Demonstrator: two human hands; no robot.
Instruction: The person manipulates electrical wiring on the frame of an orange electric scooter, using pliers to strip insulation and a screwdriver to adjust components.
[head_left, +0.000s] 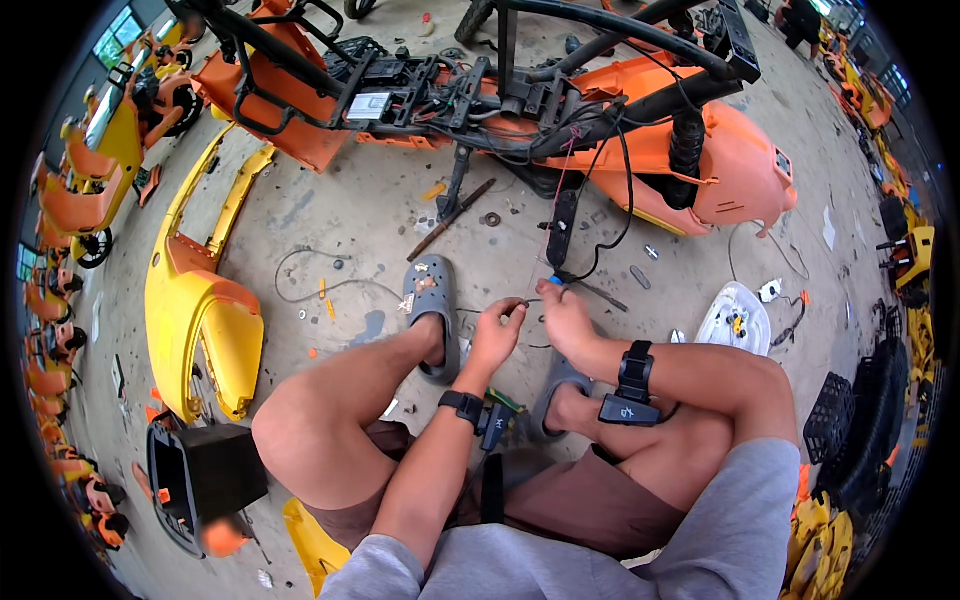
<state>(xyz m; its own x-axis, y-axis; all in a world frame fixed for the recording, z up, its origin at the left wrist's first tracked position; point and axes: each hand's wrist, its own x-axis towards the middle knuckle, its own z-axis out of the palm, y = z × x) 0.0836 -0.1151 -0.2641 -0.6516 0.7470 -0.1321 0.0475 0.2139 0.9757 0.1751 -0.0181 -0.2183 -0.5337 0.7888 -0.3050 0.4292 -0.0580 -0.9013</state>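
Well ahead of your left hand (pixel 496 336) and right hand (pixel 568 320), the stripped scooter frame (pixel 470 110) stretched across the floor, with its orange front shell (pixel 735 170) ahead and to the right of them. A yellow body panel (pixel 185 295) lay well off to the left of your left hand, and a black bin (pixel 218 470) sat on the same side, nearer your body. Right of your right hand stood a white tray (pixel 757 337) with small parts in it. Your left clog (pixel 431 295) was planted just left of your left hand.

Straight ahead of your right hand, the long black box (pixel 562 228) hung or lay beside the frame; which, I couldn't tell. A black cable (pixel 628 185) looped down from the frame toward that hand, which was curled in a narrow pinch at a small blue piece (pixel 556 281). Your left thumb and finger were also close together, apparently gripping a thin dark lead (pixel 525 302) between the two hands; whether it met the blue piece was too small to tell.

The likeliest trouble, as I judged it, was strain: pulling your hands back toward you could have tugged the black cable taut and stressed its joint. With grips so near the tips, the lead could easily have slipped free, and shifting your foot might have snagged the loose wire (pixel 362 283) beyond your left hand.
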